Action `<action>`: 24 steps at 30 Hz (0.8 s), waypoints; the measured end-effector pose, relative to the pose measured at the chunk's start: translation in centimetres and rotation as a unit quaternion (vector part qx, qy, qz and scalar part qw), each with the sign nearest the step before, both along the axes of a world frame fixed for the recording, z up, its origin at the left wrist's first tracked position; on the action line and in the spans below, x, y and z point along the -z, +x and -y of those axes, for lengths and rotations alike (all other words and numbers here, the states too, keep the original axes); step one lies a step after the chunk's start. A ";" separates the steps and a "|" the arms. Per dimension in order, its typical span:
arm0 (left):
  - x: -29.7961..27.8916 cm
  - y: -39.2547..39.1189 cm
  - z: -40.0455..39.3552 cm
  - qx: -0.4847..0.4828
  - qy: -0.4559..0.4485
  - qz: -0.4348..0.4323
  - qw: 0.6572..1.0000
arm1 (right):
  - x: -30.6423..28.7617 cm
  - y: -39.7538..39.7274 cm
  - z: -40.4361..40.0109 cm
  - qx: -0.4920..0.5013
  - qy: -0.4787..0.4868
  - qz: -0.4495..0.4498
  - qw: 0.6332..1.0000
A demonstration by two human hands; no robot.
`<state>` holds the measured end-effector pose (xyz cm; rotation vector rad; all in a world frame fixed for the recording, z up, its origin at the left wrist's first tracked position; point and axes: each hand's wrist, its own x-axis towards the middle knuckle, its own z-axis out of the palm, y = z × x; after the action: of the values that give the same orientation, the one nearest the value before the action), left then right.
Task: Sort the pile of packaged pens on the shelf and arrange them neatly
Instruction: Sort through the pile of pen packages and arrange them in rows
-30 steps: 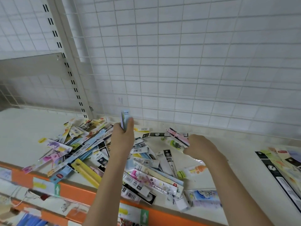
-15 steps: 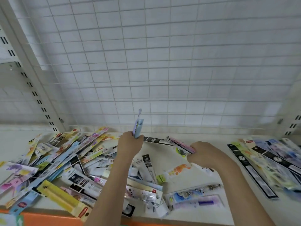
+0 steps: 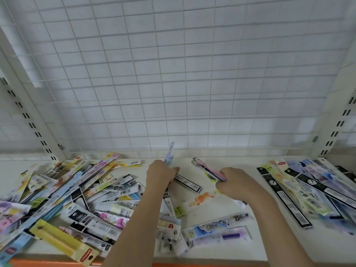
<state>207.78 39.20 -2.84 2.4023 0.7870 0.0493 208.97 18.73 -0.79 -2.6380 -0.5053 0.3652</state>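
Pile [image 3: 63, 199] beside left hand [image 3: 160, 175] (hand holding packet [image 3: 169, 155])

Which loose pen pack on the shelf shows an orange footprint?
The white pack lying between the two forearms, just below the right hand; no other shows a footprint.

The big pile of pen packs [image 3: 73, 197] lies on the shelf [image 3: 227, 207] to my left, and a tidy row of pen packs [image 3: 308, 189] lies on my right, well apart from the pile. My left hand [image 3: 160, 177] holds a pen pack [image 3: 169, 155] standing up at the pile's right edge, and my right hand [image 3: 234, 182] holds a few packs [image 3: 207, 168] between the pile and the row. The wire wall [image 3: 177, 74] stands behind it all.
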 end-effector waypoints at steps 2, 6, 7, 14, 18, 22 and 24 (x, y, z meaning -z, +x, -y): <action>0.0 0.1 0.2 0.002 0.022 -0.012 1.000 | 0.2 0.1 0.3 0.019 0.007 0.002 1.000; -0.1 0.7 0.6 0.017 0.047 -0.047 0.998 | 0.7 0.3 0.8 0.054 0.017 0.002 0.998; -0.1 0.8 0.7 0.022 0.048 -0.058 0.997 | 0.8 0.3 1.0 0.060 0.016 0.007 0.998; -1.6 1.1 1.2 0.085 0.079 -0.126 0.985 | 1.6 0.2 1.5 0.062 0.026 0.023 0.997; -2.0 0.4 1.0 0.059 0.045 -0.147 0.986 | 1.4 -0.2 1.3 0.028 0.049 0.033 0.998; -2.4 -0.3 0.2 0.027 -0.053 -0.083 0.995 | 1.5 -0.4 1.0 -0.014 0.040 0.061 0.997; -3.1 -0.8 -0.6 0.006 -0.099 -0.016 0.995 | 1.4 -0.3 1.1 -0.030 0.023 0.074 0.997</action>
<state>206.98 39.76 0.25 2.2237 0.7560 -0.0685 208.67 17.65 -2.19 -2.6211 -0.6334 0.1741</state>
